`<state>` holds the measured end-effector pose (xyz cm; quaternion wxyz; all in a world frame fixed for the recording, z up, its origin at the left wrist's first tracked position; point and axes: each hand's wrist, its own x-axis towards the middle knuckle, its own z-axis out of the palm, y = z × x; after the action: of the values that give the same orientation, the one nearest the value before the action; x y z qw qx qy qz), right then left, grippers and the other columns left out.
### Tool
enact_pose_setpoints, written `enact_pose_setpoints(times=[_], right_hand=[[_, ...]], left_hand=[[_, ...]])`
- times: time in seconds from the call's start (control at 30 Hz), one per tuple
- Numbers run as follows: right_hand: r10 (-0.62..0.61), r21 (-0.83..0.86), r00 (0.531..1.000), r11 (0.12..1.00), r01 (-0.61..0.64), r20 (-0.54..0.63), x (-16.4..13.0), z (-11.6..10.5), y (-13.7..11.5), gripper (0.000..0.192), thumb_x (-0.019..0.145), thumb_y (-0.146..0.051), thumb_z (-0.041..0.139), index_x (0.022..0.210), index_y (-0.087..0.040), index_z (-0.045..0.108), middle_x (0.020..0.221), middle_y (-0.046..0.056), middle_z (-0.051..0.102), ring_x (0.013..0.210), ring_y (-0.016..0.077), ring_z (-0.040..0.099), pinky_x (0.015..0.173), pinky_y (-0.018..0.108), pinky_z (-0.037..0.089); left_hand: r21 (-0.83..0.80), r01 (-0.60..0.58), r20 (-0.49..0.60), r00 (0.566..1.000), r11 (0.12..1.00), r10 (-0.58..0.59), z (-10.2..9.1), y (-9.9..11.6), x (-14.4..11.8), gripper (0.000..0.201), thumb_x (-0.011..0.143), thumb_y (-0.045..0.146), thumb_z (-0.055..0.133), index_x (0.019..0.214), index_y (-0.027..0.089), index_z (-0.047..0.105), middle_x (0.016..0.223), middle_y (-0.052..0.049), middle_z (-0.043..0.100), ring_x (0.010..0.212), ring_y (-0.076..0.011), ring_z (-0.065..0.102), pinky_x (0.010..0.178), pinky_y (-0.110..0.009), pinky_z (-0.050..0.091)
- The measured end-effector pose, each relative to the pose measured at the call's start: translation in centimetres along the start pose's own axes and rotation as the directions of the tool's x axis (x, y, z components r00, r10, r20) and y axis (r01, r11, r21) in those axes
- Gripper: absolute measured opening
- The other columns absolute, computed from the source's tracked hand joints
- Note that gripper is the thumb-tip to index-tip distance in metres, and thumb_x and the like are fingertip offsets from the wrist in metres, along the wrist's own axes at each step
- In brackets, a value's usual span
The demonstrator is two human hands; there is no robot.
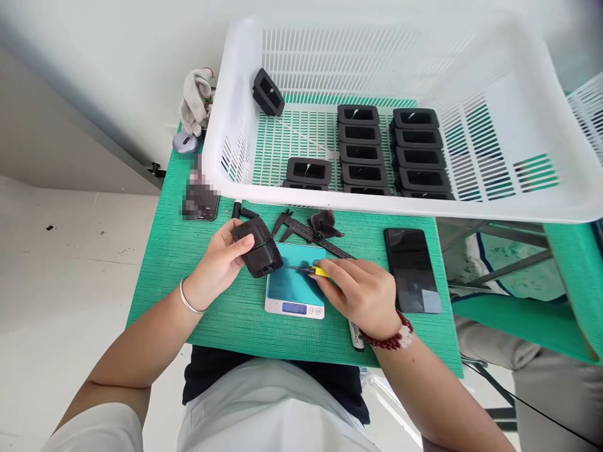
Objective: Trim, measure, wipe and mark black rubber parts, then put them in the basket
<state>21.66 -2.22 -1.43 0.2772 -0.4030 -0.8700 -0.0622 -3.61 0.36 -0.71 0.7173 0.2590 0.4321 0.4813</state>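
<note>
Tilted above the left edge of a small digital scale (296, 284) is a black plastic part (259, 251), gripped by my left hand (226, 254) with the thumb across its face. Over the scale's blue-green plate, my right hand (358, 292) pinches a thin-bladed knife (320, 271) with a yellow handle. The blade points left toward the black part, with a gap between them. Behind the scale lie a dark caliper (311, 233) and a crumpled dark cloth (325, 222). A white marker (356, 336) lies beneath my right wrist.
A large white basket (330, 199) spans the back, with several black frame-like parts (362, 154) in rows. One phone (412, 270) lies at the right, another (207, 204) at the left. A pale glove (194, 103) is at the back left. Another person's leg (556, 389) shows at lower right.
</note>
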Motion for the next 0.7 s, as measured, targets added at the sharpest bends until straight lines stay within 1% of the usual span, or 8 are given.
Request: enact_pose_setpoints(times=[0.1,0.2,0.27,0.4,0.43,0.53,0.6,0.7], right_hand=[[0.029,-0.025,0.999,0.999,-0.029,-0.033,0.01,-0.04,-0.03,0.011,0.088,-0.026,0.068,0.09,-0.016,0.064,0.071,0.001,0.072,0.059,0.0116,0.062,0.054,0.025,0.04],[-0.008,0.035,1.0,0.999,0.008,-0.015,0.06,-0.08,-0.16,0.011,0.09,-0.026,0.066,0.091,-0.016,0.064,0.072,0.002,0.072,0.059,0.0107,0.061,0.056,0.025,0.041],[-0.013,0.036,1.0,0.999,0.014,-0.003,0.06,-0.04,-0.16,0.011,0.09,-0.026,0.066,0.092,-0.016,0.064,0.072,0.002,0.072,0.059,0.0108,0.061,0.056,0.025,0.041],[0.052,-0.012,0.998,0.999,-0.052,-0.041,-0.04,0.07,0.19,0.01,0.088,-0.024,0.068,0.089,-0.016,0.063,0.068,0.001,0.071,0.057,0.0111,0.06,0.053,0.026,0.039],[0.049,0.009,0.998,0.999,-0.048,-0.04,-0.07,0.06,0.28,0.01,0.088,-0.024,0.068,0.089,-0.016,0.063,0.068,0.001,0.071,0.057,0.0108,0.06,0.053,0.026,0.039],[-0.009,0.096,1.0,0.995,0.009,-0.001,-0.07,-0.02,0.32,0.01,0.091,-0.025,0.063,0.09,-0.015,0.063,0.071,0.001,0.071,0.057,0.0098,0.059,0.055,0.025,0.04],[-0.031,0.102,0.999,0.994,0.029,0.014,-0.01,-0.05,0.16,0.012,0.093,-0.027,0.061,0.091,-0.016,0.063,0.071,0.001,0.071,0.056,0.0092,0.057,0.055,0.025,0.04],[-0.021,0.081,1.0,0.996,0.019,0.02,0.08,-0.02,-0.16,0.013,0.094,-0.028,0.061,0.09,-0.016,0.064,0.07,0.0,0.07,0.055,0.009,0.056,0.054,0.025,0.038]], left_hand=[[0.007,0.013,0.001,1.0,1.0,-0.013,0.08,0.05,-0.03,0.041,0.065,0.034,0.087,0.084,0.018,0.055,0.078,0.002,0.065,0.066,-0.0117,0.064,0.056,-0.022,0.053],[-0.006,0.006,-0.011,1.0,1.0,-0.006,0.14,0.06,-0.08,0.04,0.065,0.034,0.086,0.083,0.018,0.054,0.077,0.002,0.065,0.066,-0.0109,0.063,0.056,-0.021,0.052],[-0.008,0.007,-0.011,1.0,1.0,-0.007,0.15,0.05,-0.11,0.04,0.065,0.034,0.087,0.082,0.018,0.054,0.076,0.002,0.065,0.064,-0.0109,0.063,0.055,-0.021,0.051],[-0.001,0.028,0.028,0.999,1.0,-0.028,0.2,0.09,-0.21,0.041,0.064,0.034,0.087,0.084,0.018,0.055,0.078,0.001,0.067,0.063,-0.0112,0.064,0.054,-0.021,0.051],[0.001,0.03,0.035,0.999,1.0,-0.03,0.23,0.1,-0.24,0.041,0.064,0.034,0.087,0.084,0.018,0.055,0.078,0.001,0.067,0.063,-0.011,0.064,0.054,-0.02,0.051],[0.009,0.018,0.027,0.999,1.0,-0.018,0.26,0.15,-0.27,0.041,0.064,0.035,0.087,0.084,0.018,0.055,0.076,0.002,0.065,0.064,-0.0107,0.064,0.054,-0.02,0.052],[0.01,0.002,0.03,1.0,1.0,-0.002,0.23,0.16,-0.24,0.042,0.063,0.035,0.088,0.083,0.017,0.055,0.075,0.002,0.065,0.062,-0.0103,0.063,0.053,-0.02,0.052],[0.014,-0.013,0.05,0.999,1.0,0.012,0.09,0.13,-0.16,0.043,0.062,0.033,0.088,0.084,0.017,0.055,0.075,0.002,0.065,0.061,-0.0096,0.062,0.052,-0.019,0.052]])
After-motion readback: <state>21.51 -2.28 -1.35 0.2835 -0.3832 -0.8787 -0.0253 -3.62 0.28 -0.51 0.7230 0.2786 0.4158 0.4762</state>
